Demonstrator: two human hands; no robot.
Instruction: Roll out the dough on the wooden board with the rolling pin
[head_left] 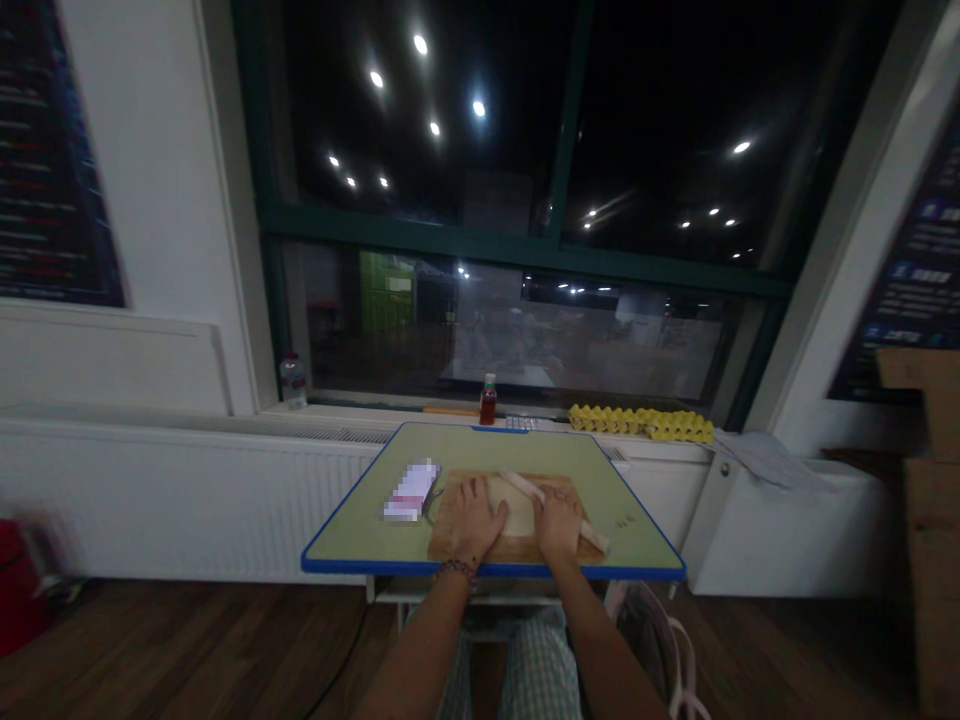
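A pale, flat sheet of dough (519, 518) lies on a wooden board (442, 545). My left hand (477, 518) rests on the board at the dough's left edge, fingers stretched out and thumb apart, with a beaded bracelet on the wrist. A light wooden rolling pin (596, 538) slants over the right part of the board, from the far middle to the near right. Over its middle lies my right hand (559, 515), fingers bent around it. That hand hides the middle of the pin.
The board sits on a small green table (360, 530) with a blue edge. A phone (411, 492), its screen blurred, lies left of the board. Beyond, the windowsill holds a bottle of dark red liquid (488, 405), a clear bottle (293, 382) and yellow egg trays (641, 422).
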